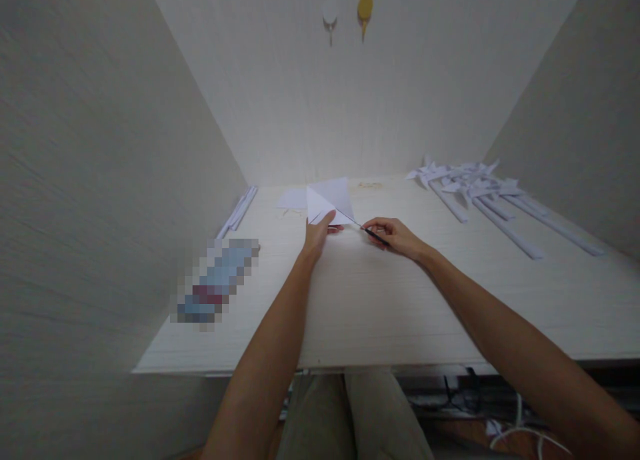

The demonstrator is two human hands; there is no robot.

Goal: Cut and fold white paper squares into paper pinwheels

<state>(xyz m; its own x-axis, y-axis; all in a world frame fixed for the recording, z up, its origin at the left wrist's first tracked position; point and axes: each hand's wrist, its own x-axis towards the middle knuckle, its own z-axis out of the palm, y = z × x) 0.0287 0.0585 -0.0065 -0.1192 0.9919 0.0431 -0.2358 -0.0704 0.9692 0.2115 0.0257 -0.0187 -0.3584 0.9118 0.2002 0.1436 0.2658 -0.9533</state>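
Note:
My left hand pinches the near edge of a folded white paper sheet and lifts it off the white desk. My right hand grips a thin dark pointed tool, perhaps a pen or a blade. The tool's tip reaches toward the paper's lower right edge. A second flat white sheet lies on the desk just left of the held one.
Several paper pinwheels on rolled paper sticks lie at the back right. Rolled paper sticks rest along the left wall. A blurred-out object lies at the left. Two hooks hang on the back wall. Cables run under the desk.

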